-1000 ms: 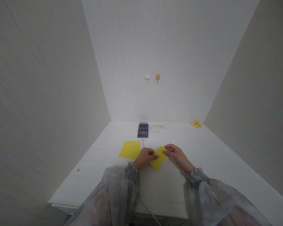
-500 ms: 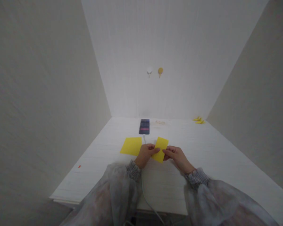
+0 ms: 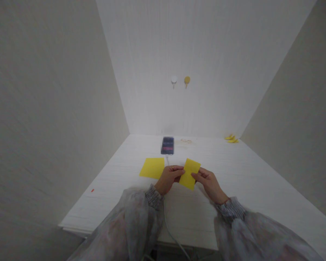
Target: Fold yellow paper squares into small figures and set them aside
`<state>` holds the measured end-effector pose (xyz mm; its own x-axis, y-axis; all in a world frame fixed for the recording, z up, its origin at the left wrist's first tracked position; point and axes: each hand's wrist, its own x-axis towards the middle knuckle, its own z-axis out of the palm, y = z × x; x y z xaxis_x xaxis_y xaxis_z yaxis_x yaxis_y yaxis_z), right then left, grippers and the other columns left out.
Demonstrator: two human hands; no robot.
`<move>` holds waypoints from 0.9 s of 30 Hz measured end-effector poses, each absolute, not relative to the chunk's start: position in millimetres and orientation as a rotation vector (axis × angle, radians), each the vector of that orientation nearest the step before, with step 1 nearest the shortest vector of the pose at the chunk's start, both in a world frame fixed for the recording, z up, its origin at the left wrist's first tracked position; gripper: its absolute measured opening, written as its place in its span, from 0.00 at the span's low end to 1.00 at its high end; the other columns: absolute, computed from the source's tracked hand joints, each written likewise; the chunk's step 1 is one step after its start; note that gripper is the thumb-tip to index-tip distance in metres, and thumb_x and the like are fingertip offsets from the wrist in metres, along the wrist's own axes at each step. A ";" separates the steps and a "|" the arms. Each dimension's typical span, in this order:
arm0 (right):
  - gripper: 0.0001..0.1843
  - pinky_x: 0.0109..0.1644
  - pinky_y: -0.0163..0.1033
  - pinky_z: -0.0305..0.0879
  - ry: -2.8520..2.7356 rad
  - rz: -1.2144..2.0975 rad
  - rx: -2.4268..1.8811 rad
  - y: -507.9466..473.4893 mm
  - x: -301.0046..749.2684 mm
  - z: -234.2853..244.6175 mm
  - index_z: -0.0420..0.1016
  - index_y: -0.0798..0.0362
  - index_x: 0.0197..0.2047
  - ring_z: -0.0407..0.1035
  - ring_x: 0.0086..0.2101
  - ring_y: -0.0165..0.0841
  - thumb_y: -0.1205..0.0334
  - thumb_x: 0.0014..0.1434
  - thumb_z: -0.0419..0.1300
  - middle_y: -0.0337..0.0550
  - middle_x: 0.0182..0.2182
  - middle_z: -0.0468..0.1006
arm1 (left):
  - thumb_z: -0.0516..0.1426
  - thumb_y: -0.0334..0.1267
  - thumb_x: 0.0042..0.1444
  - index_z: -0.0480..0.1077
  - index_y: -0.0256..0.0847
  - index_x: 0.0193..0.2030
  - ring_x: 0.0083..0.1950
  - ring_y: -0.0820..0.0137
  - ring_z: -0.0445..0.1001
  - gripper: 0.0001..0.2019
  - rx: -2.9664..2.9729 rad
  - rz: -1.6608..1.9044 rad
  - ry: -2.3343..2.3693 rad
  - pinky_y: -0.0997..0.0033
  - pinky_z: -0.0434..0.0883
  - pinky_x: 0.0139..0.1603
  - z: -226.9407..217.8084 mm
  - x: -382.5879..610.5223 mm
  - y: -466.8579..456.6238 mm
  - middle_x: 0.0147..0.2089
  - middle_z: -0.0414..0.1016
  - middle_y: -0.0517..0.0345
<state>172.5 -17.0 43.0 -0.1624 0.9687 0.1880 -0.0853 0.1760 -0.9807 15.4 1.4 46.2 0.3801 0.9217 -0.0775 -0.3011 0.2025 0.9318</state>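
Both hands hold a small folded yellow paper (image 3: 189, 173) a little above the white table (image 3: 250, 181). My left hand (image 3: 169, 178) pinches its left edge, and a ring shows on one finger. My right hand (image 3: 208, 182) pinches its right edge. The paper stands tilted, its upper corner leaning right. A flat yellow sheet (image 3: 152, 168) lies on the table just left of my left hand.
A dark phone (image 3: 167, 145) lies at the back of the table with a white cable (image 3: 171, 232) running toward me. Small yellow folded pieces (image 3: 232, 139) sit at the far right corner. Two hooks (image 3: 180, 81) hang on the back wall. Walls close in on both sides.
The folded yellow paper has been lifted off the table and turned more upright between my hands. Both hands have shifted slightly right.
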 end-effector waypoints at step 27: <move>0.17 0.35 0.38 0.64 -1.927 0.608 -0.901 -25.3 186.2 41.6 0.70 0.46 0.46 0.67 0.31 0.32 0.63 0.55 0.48 0.42 0.30 0.73 | 0.56 0.44 0.45 0.69 0.33 0.29 0.29 0.72 0.71 0.13 0.982 0.820 0.724 0.72 0.70 0.31 53.1 10.3 1.1 0.29 0.72 0.52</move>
